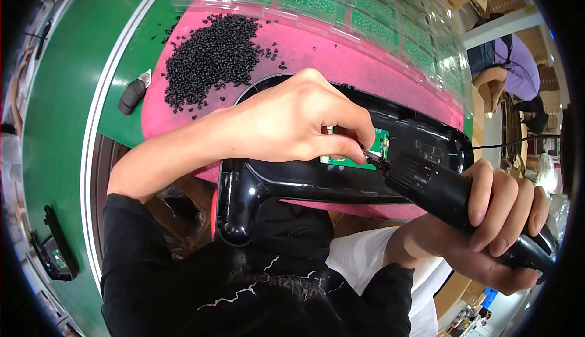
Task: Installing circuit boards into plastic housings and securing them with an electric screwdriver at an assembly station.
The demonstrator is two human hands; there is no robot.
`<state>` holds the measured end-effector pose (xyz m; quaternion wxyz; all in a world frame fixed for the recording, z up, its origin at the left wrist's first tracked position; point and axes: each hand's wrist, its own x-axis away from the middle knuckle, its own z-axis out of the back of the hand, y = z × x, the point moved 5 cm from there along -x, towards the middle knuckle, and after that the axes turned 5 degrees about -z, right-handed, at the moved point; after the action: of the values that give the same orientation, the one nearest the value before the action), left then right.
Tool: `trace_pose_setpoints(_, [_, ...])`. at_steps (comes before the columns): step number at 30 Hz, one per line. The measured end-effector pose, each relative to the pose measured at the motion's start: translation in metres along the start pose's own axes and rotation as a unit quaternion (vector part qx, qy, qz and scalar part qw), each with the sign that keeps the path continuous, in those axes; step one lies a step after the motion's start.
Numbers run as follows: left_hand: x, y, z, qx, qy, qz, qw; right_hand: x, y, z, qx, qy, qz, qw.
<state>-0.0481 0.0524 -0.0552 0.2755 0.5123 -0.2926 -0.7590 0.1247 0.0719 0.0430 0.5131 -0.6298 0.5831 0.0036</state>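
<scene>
Workbench, green top [67, 93], with pink mat [378, 69] laid across. On mat: heap of small black screws [213, 53]; clear trays of green circuit boards [365, 14] at far edge. Black plastic housing [292, 181], long axis running left to right, resting at near edge of mat and against lap. Small green circuit board [353, 154] seated inside housing. Left hand [286, 124] over housing, fingertips pinched together at board's right edge, apparently on a screw too small to tell. Right hand [499, 221] clamped round black electric screwdriver [451, 197], bit angled up-left, tip touching board just beside left fingertips. Left hand nearer board. Another person in purple [518, 69] well apart, at right.
</scene>
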Motion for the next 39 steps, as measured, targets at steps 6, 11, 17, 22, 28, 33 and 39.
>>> trace_pose_setpoints(6, [-0.003, 0.0, 0.0, 0.067, -0.022, 0.093, 0.993, 0.0, 0.0, -0.002, 0.033, -0.026, 0.031, 0.999])
trace_pose_setpoints(11, [-0.002, -0.005, -0.001, 0.098, -0.016, 0.142, 0.985, -0.002, 0.004, -0.003, 0.048, -0.05, 0.035, 0.997])
trace_pose_setpoints(17, [0.0, -0.009, 0.007, 0.096, 0.003, 0.185, 0.978, -0.004, 0.01, 0.002, 0.065, -0.06, -0.021, 0.996])
trace_pose_setpoints(22, [-0.004, -0.006, 0.007, 0.029, 0.028, 0.125, 0.991, -0.003, 0.01, 0.009, 0.047, -0.059, -0.034, 0.997])
trace_pose_setpoints(28, [-0.004, -0.007, 0.006, 0.029, 0.02, 0.127, 0.991, -0.005, 0.008, 0.009, 0.045, -0.053, -0.005, 0.998])
trace_pose_setpoints(33, [-0.005, -0.006, 0.006, -0.013, 0.006, 0.101, 0.995, -0.005, 0.007, 0.008, 0.019, -0.025, 0.004, 0.999])
trace_pose_setpoints(39, [-0.003, -0.003, 0.006, -0.037, 0.004, 0.082, 0.996, -0.005, 0.006, 0.005, 0.002, -0.023, 0.026, 0.999])
